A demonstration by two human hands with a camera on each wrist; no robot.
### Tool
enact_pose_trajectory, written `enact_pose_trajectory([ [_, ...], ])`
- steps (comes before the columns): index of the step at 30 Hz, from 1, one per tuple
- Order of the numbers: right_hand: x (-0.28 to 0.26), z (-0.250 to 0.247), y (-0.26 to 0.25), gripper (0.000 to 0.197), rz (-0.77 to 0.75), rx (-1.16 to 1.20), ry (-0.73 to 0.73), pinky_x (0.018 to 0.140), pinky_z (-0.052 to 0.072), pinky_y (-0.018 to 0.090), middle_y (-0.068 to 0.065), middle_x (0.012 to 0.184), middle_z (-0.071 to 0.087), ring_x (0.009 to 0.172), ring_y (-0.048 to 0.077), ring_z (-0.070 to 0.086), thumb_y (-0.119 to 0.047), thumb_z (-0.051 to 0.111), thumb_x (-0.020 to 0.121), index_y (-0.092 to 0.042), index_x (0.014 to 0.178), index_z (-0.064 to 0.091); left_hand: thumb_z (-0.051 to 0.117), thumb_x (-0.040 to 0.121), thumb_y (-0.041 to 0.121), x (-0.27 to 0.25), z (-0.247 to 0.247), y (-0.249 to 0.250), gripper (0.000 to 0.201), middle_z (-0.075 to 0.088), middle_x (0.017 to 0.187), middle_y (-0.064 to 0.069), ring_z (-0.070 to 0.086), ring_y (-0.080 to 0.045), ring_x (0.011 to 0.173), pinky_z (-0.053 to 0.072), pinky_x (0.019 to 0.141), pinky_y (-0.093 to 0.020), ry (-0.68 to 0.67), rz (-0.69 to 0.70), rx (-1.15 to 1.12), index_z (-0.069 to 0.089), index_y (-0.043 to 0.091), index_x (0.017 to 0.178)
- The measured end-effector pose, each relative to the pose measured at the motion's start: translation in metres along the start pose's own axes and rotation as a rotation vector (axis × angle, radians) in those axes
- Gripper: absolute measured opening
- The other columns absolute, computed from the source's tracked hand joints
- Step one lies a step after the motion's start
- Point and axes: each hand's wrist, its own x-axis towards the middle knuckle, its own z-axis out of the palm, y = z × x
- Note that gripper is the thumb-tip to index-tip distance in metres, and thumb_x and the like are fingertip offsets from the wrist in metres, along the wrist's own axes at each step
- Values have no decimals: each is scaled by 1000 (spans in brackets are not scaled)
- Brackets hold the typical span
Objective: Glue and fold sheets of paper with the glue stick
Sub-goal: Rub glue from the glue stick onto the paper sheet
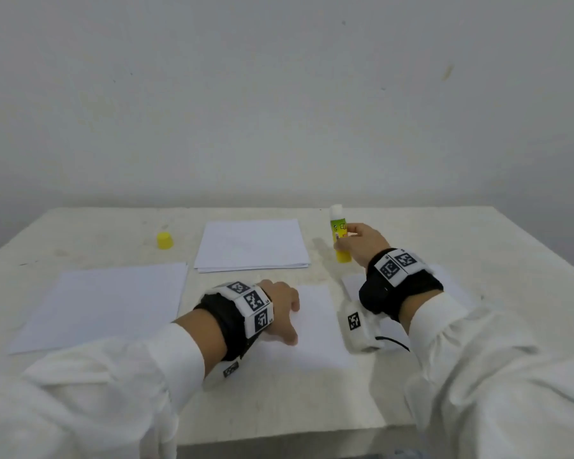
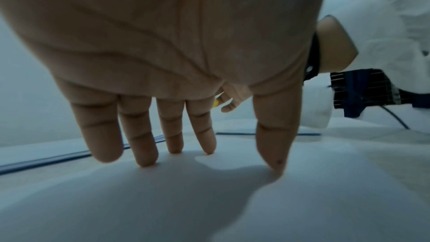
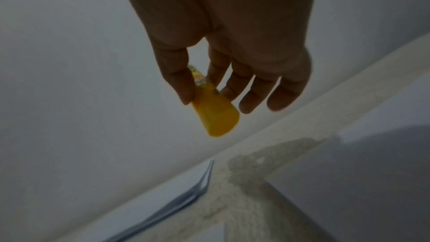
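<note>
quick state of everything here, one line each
glue stick: uncapped, upright, held by right hand
yellow cap: off, on table
folded sheet: flat, pressed by left hand
paper stack: untouched
single sheet: flat, unfolded

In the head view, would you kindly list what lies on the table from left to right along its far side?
Small yellow plastic cap → stack of white paper sheets → uncapped yellow-green glue stick, upright, held by the right hand.
</note>
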Motion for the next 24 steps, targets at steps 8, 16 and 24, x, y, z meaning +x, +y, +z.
enact_pose_trajectory([
  [8, 23, 15, 0, 48, 124, -463, -65, 91, 42, 33, 13, 127, 55, 116, 31, 53, -10, 68, 83, -7, 128, 50, 66, 82, 24, 1, 0, -6, 58, 29, 141, 0, 45, -23, 119, 45, 91, -33, -20, 24, -3, 44, 27, 135],
  [16, 14, 18, -6, 66, 208, -572, -69, 97, 45, 40, 14, 119, 54, 109, 32, 56, -20, 74, 78, 0, 130, 38, 67, 78, 34, 2, 5, -8, 53, 44, 133, 5, 37, -20, 122, 33, 97, -33, 59, 10, 107, 49, 32, 127],
  [24, -33, -3, -12, 22, 240, -758, -259, 63, 42, 27, 8, 91, 56, 80, 23, 54, -21, 68, 81, -7, 90, 54, 60, 86, 23, -6, 4, -8, 22, 59, 116, 5, 51, -16, 112, 46, 86, -28, 50, 28, -10, 69, 27, 105],
])
